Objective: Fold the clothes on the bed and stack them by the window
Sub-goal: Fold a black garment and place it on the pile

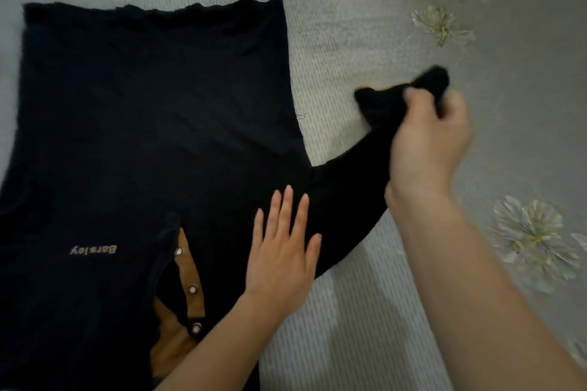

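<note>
Curled round the cuff (pixel 381 98) of the sleeve (pixel 346 197), the right hand (pixel 425 143) grips a bunch of black cloth, fingers closed on it, out to the right of the tan placket (pixel 187 267) and farther from the person. The left hand (pixel 282 257) lies flat with straight fingers on the shirt (pixel 143 120), just right of the placket, pressing near where the sleeve joins the body. To do this fold well, I judge that the flat hand should hold that seam as the hinge while the other hand carries the sleeve across toward the placket, laying it straight so no lump is trapped beneath. The cuff is crumpled in the grip, so it wants smoothing out as it lands. Pulling too hard could drag the whole body askew. The shirt is black and soft, spread front up on the grey bedspread (pixel 349 57), its collar end nearest the person and its hem (pixel 152 8) at the far end from the placket; only 1 sleeve shows. The placket lies open, lined in tan, with 3 shiny snaps (pixel 192 288), and pale lettering (pixel 93 250) sits just left of it, upside down from this view. Pale printed flowers (pixel 441 22) dot the bedspread well to the right of the placket. No window or stack is in view.
</note>
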